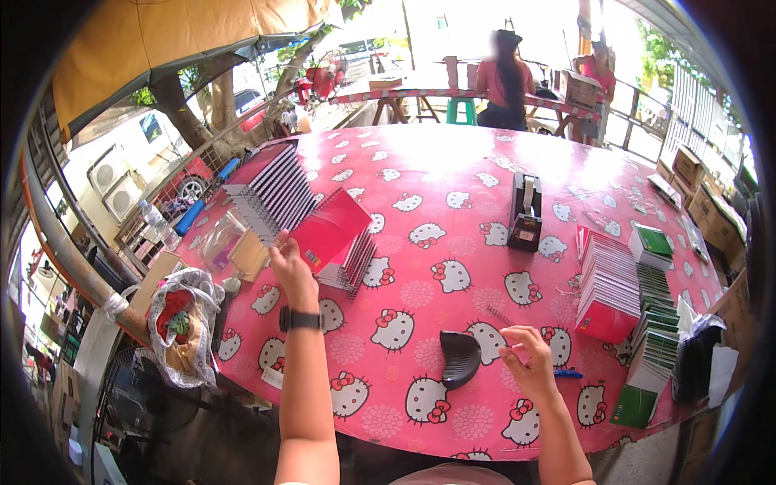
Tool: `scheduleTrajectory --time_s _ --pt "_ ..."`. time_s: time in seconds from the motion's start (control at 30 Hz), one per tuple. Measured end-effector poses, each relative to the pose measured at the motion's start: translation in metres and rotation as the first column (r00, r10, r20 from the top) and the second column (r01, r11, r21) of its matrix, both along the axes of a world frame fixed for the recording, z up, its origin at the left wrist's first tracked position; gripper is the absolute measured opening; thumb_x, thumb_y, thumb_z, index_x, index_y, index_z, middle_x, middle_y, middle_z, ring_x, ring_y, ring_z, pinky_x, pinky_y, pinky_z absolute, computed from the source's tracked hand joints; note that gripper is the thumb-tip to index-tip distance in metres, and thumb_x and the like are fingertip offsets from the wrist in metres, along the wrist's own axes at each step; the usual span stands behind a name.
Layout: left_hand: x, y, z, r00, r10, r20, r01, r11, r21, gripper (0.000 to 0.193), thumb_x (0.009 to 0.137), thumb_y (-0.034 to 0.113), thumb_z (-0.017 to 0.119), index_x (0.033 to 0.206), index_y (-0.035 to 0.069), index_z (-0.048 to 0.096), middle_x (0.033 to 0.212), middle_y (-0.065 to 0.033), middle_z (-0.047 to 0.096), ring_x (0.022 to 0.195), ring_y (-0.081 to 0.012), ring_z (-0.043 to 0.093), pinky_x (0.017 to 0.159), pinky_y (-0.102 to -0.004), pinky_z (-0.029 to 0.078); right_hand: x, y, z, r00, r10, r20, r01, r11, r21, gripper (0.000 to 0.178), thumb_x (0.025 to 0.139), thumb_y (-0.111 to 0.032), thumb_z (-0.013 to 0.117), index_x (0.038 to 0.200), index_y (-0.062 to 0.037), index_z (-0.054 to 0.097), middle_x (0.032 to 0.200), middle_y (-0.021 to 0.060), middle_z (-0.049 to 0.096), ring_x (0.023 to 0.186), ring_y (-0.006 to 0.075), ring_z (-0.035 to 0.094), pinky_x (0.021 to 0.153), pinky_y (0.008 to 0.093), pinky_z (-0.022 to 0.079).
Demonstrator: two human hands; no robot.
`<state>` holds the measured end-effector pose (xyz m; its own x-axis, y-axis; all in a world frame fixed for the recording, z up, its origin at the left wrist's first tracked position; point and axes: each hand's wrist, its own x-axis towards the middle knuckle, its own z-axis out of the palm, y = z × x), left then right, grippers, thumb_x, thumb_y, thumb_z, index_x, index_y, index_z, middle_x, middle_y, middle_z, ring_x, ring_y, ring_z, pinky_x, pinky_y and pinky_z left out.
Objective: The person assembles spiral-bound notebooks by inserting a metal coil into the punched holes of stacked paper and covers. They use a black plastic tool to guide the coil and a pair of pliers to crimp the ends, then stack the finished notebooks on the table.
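A red notebook [334, 229] lies tilted on a stack of red spiral notebooks [356, 267], and my left hand [291, 263] grips its near left corner. Behind it stands a taller stack of spiral notebooks [275, 190] with the dark bindings facing right. My right hand [531, 361] hovers over the table with fingers curled and a gap between thumb and forefinger. A small wire coil [499, 314] shows just beyond its fingertips; whether they touch is unclear. Left of that hand sits a black curved holder [460, 360], and a blue pen [568, 373] lies to its right.
A black tape dispenser [525, 214] stands mid-table. At right are rows of red notebooks [606, 287] and green notebooks [651, 347], with cardboard boxes [715, 214] beyond. A plastic bag [184, 327] hangs by the left edge. Two people work near a far table [412, 90].
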<state>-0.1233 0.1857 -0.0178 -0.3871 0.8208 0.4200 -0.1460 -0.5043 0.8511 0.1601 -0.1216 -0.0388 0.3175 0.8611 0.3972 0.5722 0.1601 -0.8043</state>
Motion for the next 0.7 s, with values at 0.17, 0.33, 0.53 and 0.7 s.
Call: scheduleTrajectory --time_s 0.17,0.33,0.53,0.7 --pt "-0.020 0.043 -0.041 0.681 0.289 -0.673 -0.437 0.897 -0.058 0.029 0.082 0.012 0.067 0.105 0.000 0.056 0.098 -0.0175 0.061 0.088 -0.0306 0.060 0.075 -0.0377 0.051 0.042 -0.009 0.017 0.914 -0.189 0.359 0.148 0.979 0.138 0.030 0.073 -0.003 0.071 0.103 -0.0050 0.065 0.107 0.0102 0.063 0.101 0.0279 0.056 0.087 0.0379 0.045" --pt "-0.002 0.012 -0.027 0.398 0.532 -0.747 -0.444 0.825 0.350 0.036 0.078 0.012 0.068 0.110 0.006 0.054 0.113 -0.0149 0.057 0.112 -0.0317 0.049 0.095 -0.0454 0.039 0.133 -0.034 0.017 0.644 -0.484 0.592 0.517 0.846 0.129 0.037 0.068 -0.002 0.074 0.103 -0.0073 0.065 0.109 0.0062 0.063 0.105 0.0250 0.054 0.094 0.0387 0.037" --pt "0.021 -0.029 -0.018 0.155 0.203 -0.967 -0.104 0.977 0.188 0.051 0.077 0.029 0.071 0.125 0.018 0.059 0.128 -0.0088 0.054 0.121 -0.0273 0.045 0.098 -0.0501 0.037 0.182 -0.033 -0.007 0.633 -0.438 0.638 0.458 0.876 0.148 0.034 0.067 -0.007 0.075 0.100 -0.0066 0.065 0.102 0.0064 0.064 0.101 0.0255 0.055 0.090 0.0386 0.039" --pt "0.018 -0.026 -0.023 0.090 0.242 -0.966 -0.066 0.969 0.237 0.050 0.077 0.021 0.071 0.126 0.018 0.059 0.129 -0.0079 0.053 0.121 -0.0269 0.046 0.096 -0.0478 0.040 0.185 -0.026 -0.011 0.686 -0.486 0.541 0.449 0.868 0.212 0.025 0.068 -0.003 0.074 0.090 -0.0034 0.063 0.091 0.0084 0.064 0.092 0.0279 0.058 0.084 0.0380 0.043"
